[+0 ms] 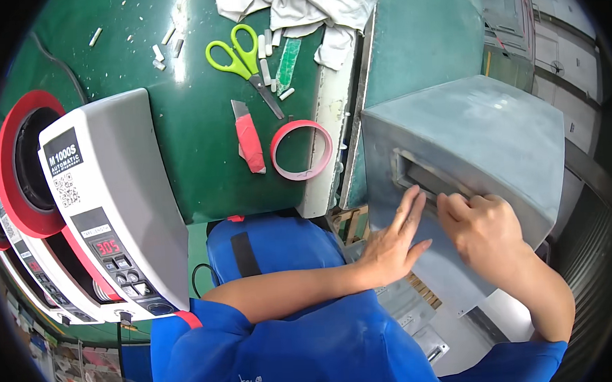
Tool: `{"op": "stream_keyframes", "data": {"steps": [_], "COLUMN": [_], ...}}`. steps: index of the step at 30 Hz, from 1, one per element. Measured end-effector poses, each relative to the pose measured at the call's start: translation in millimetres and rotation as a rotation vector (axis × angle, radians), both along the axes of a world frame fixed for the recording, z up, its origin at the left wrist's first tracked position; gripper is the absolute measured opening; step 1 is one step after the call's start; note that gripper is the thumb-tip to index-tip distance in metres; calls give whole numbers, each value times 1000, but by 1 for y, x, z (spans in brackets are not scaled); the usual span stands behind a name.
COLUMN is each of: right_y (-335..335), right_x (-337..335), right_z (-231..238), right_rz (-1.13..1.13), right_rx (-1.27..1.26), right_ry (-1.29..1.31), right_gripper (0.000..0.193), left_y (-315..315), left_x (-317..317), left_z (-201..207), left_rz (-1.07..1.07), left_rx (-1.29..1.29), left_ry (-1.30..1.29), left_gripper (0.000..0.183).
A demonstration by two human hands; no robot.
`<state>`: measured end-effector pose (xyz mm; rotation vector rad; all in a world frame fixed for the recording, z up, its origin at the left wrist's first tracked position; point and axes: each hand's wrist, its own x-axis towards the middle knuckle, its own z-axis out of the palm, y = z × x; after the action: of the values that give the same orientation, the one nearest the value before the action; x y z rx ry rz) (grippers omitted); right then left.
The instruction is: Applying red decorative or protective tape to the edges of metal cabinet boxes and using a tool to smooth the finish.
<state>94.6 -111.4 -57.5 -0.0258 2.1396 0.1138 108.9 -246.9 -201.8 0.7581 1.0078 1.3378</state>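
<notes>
A large grey box-shaped housing [468, 120] stands on the right, with a rectangular framed slot [426, 176] in the side facing me. My left hand [394, 245] lies with its fingers stretched out, the tips touching the face just below the slot. Beside it, my right hand [479, 225] is closed, its curled fingers pressed near the lower edge of the slot. Whatever those fingers may pinch is hidden. Pale strips run along the slot's frame; I cannot tell whether they are tape.
White tape dispensers [123, 194] with a red tape roll [24, 164] stand left. On the green table [201, 162] lie green-handled scissors [244, 59], a red-wrapped blade [249, 142], a red tape ring [276, 147], chalk-like pieces [262, 46] and a white cloth [324, 7]. A blue seat [288, 244] stands below.
</notes>
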Motion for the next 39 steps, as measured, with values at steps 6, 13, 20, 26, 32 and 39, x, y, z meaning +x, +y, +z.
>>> {"op": "stream_keyframes", "data": {"steps": [6, 13, 20, 26, 32, 39], "right_y": [0, -5, -4, -4, -5, -5], "right_x": [-5, -1, 1, -3, 4, 5], "right_z": [-5, -2, 4, 4, -1, 3], "right_rz": [36, 51, 36, 31, 47, 16], "right_rx": [-2, 21, 5, 6, 33, 19], "right_ry": [-44, 20, 44, -2, 22, 61], "right_gripper": [16, 21, 24, 26, 27, 24], "left_y": [1, 0, -1, 0, 1, 2], "left_x": [-3, -4, -5, -7, 7, 1], "left_z": [2, 5, 9, 8, 3, 4], "left_rz": [-40, -72, -96, -121, 19, -28], "left_rx": [-24, -22, -35, -40, 22, -20], "left_ry": [1, 19, 25, 0, 40, 10], "left_gripper": [73, 74, 74, 75, 73, 71]}}
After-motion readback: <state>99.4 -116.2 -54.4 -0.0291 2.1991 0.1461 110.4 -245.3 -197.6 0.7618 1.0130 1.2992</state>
